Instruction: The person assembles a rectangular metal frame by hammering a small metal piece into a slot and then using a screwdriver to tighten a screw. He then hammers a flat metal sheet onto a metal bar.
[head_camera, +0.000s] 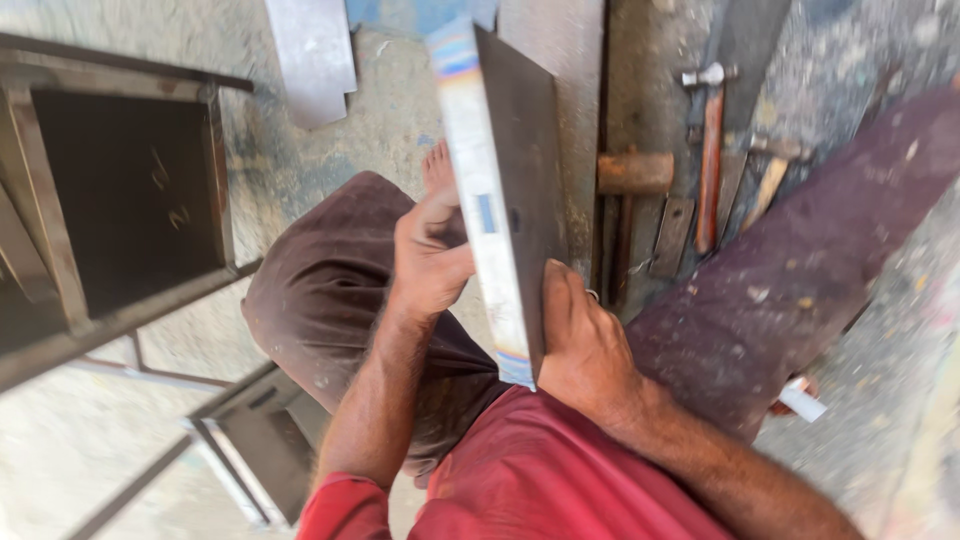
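The person is crouched low over the floor (880, 330), holding a flat metal plate (515, 170) up on edge between the knees. The left hand (430, 255) is wrapped round the plate's pale, heat-streaked edge about halfway along, fingers curled onto the dark face. The right hand (585, 345) cups the near bottom corner from the other side. Both hands are clamped on the plate, set apart, one high and one low.

To my eye that split grip is the sound way to hold a sheet like this: the low hand takes the weight, the upper one stops it tipping. The edge looks raw, so palms should sit flat rather than slide along it, and the bare foot (437, 165) below wants keeping out from under.

A hammer (708, 150) and a mallet (633, 172) lie on the floor just beyond; a steel frame (60, 260) stands to the left.
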